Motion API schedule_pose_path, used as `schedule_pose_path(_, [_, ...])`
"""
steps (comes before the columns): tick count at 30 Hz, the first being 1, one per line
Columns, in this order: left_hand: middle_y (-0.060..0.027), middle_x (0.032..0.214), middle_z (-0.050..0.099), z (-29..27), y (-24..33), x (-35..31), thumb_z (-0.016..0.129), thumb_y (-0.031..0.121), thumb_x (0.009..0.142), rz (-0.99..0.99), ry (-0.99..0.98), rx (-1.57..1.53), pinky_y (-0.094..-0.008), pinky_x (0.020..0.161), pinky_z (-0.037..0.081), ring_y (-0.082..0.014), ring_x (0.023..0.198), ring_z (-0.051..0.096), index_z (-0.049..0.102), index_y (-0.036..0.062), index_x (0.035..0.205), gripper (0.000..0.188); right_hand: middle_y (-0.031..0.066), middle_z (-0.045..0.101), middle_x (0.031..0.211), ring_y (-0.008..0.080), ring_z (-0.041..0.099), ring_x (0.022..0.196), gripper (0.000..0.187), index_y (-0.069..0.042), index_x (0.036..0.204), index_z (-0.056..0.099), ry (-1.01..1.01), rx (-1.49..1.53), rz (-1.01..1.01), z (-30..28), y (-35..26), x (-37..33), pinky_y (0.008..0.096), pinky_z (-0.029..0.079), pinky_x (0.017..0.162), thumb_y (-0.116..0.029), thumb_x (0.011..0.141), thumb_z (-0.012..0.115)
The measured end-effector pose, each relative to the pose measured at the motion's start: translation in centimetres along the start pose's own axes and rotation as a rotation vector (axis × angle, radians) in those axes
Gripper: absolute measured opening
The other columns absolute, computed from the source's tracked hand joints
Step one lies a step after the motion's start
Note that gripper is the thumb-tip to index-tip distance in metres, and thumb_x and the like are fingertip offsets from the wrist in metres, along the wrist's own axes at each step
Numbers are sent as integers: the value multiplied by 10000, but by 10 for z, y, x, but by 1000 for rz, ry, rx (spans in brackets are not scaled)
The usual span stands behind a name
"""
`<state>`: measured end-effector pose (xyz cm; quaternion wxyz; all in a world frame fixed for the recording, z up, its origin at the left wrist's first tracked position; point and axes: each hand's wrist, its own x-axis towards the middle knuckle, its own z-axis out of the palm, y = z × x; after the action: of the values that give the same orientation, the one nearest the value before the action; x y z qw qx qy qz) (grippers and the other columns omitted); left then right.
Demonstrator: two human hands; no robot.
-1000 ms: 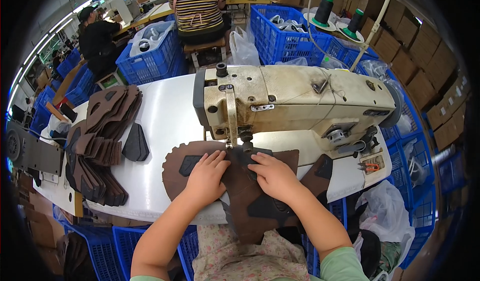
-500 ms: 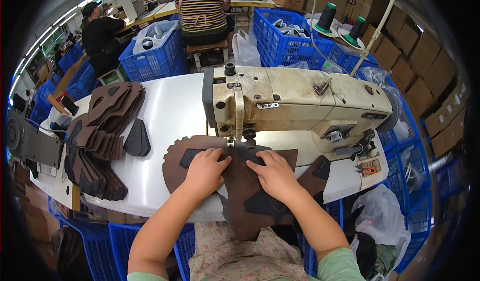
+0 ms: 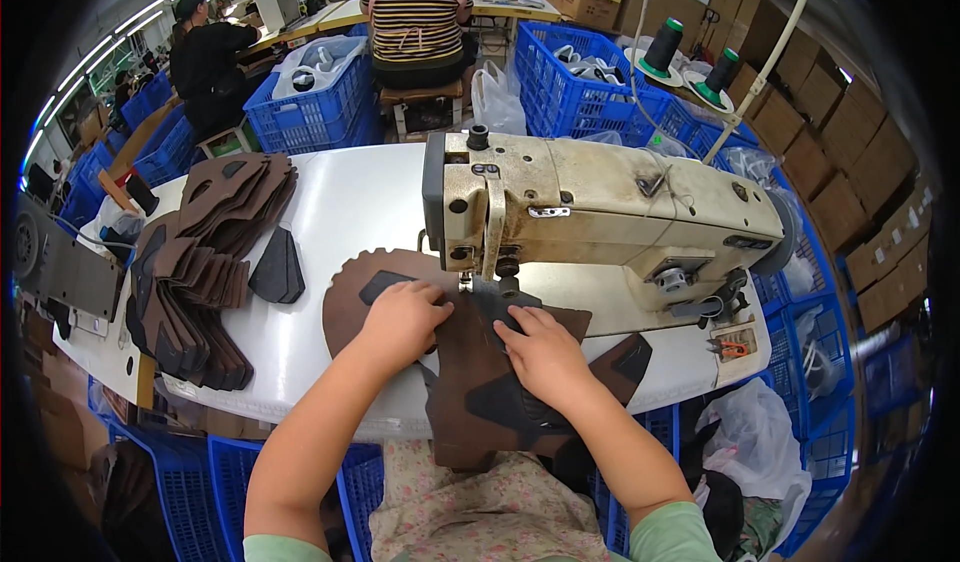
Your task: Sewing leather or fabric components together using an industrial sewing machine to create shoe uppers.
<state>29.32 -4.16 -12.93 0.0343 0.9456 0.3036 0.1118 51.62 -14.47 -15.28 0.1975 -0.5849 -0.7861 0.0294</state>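
Left hand (image 3: pixel 403 320), right hand (image 3: pixel 543 355): fingers together, laid flat, thumbs apart; no pinch visible. Brown panel (image 3: pixel 460 374): beneath both, overhanging the worktop (image 3: pixel 345 202) front; apparently pressed to lie steady at the presser foot (image 3: pixel 466 283). Brown pieces (image 3: pixel 215 280): piled left, seemingly for easy reach. Sewing machine (image 3: pixel 600 192): behind. Thread cones (image 3: pixel 662 48): farther, upright.

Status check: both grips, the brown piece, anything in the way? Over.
Left grip and right grip palm-down on brown piece. Its far side at the presser foot. Loose dark piece to the left, apart from it.
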Motion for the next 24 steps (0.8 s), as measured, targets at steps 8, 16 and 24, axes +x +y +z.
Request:
schedule_pose_path(8, [-134, 877, 635, -8, 6, 0, 655, 173, 763, -367, -163, -101, -432, 782, 476, -329, 877, 613, 713, 131, 1119, 363, 150, 594, 1288, 338, 521, 1221, 321, -81, 1172, 675, -103, 196, 14, -10, 1, 3, 431, 447, 1005, -172, 867, 628])
schedule_pose_path(16, [-160, 845, 621, -1, 14, -13, 673, 325, 830, -297, -2, -110, -442, 755, 482, -344, 866, 602, 663, 66, 1185, 440, 133, 604, 1267, 321, 531, 1196, 302, -76, 1126, 696, 18, 127, -23, -1, -2, 0, 429, 432, 1014, -184, 850, 639])
schedule_pose_path(24, [-140, 847, 635, 1, -4, 0, 652, 291, 823, -281, -19, -47, -444, 788, 469, -328, 910, 613, 679, 105, 1174, 398, 144, 607, 1245, 320, 528, 1193, 311, -59, 1126, 689, 97, 104, 9, 11, -13, 7, 415, 439, 1000, -192, 849, 639])
